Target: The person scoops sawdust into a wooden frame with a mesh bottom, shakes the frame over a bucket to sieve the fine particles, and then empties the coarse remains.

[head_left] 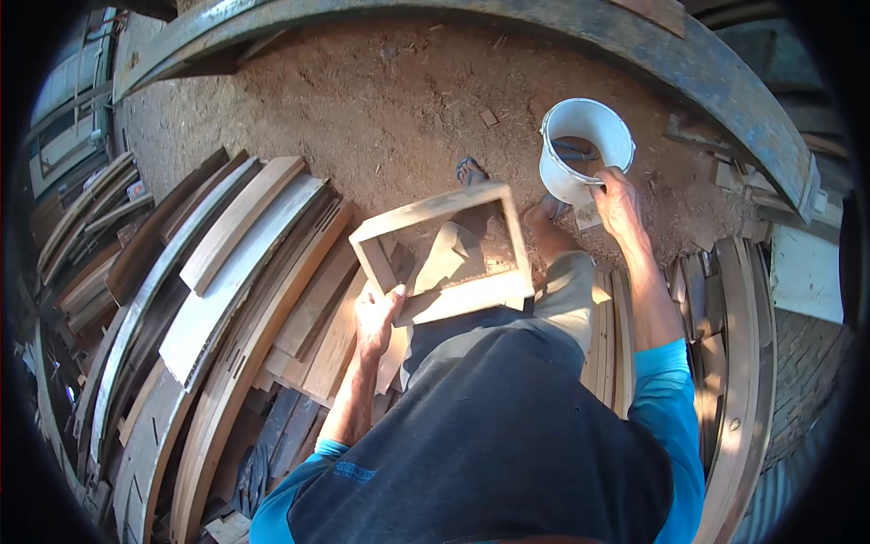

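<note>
My left hand (pixel 372 317) is closed round the near left corner of a rectangular wooden frame (pixel 471 297), its thumb on the near rail. The frame is open in the middle and hangs tilted in front of my body, above my legs. Out to the right, my right hand (pixel 617 201) grips the rim of a white plastic bucket (pixel 560 172). The bucket leans so that its mouth shows. Something bluish and elongated (pixel 573 151) lies inside it with brownish matter; its kind I cannot make out.
Stacked boards and planks (pixel 245 317) fill the left side, some pale, some dark. More long timbers (pixel 736 363) lie at the right. A thick beam (pixel 507 14) crosses the far side above brown dirt ground (pixel 381 100). My sandalled foot (pixel 470 170) stands beyond the frame.
</note>
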### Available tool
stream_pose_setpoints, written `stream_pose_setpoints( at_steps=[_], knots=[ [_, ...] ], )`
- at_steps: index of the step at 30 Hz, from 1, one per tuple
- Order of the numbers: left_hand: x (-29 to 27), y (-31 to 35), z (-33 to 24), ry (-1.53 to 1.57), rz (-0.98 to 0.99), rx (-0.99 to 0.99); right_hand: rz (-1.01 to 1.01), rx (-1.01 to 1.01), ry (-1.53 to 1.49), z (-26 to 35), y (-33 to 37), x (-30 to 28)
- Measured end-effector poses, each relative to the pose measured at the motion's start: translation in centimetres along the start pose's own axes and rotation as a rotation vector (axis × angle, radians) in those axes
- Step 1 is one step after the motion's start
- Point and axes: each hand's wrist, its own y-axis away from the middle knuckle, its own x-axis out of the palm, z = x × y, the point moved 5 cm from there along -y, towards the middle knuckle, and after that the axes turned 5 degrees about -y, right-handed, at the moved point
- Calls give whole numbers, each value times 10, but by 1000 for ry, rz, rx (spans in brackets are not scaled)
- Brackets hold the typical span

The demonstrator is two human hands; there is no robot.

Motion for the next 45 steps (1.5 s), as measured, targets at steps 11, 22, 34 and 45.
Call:
stream_pose_setpoints(
  at_steps=[11, 22, 34, 45],
  knots=[
    [38, -95, 78, 307, 137, -37, 419, -282, 49, -50, -156, 268],
    [155, -254, 67, 600, -183, 7, 402, -661, -280, -84, -193, 473],
    [318, -372, 48, 545, 8, 230, 920, -170, 815, -351, -256, 209],
    [476, -410, 48, 42, 166, 318, -903, 357, 501, -584, -213, 70]
  ],
)
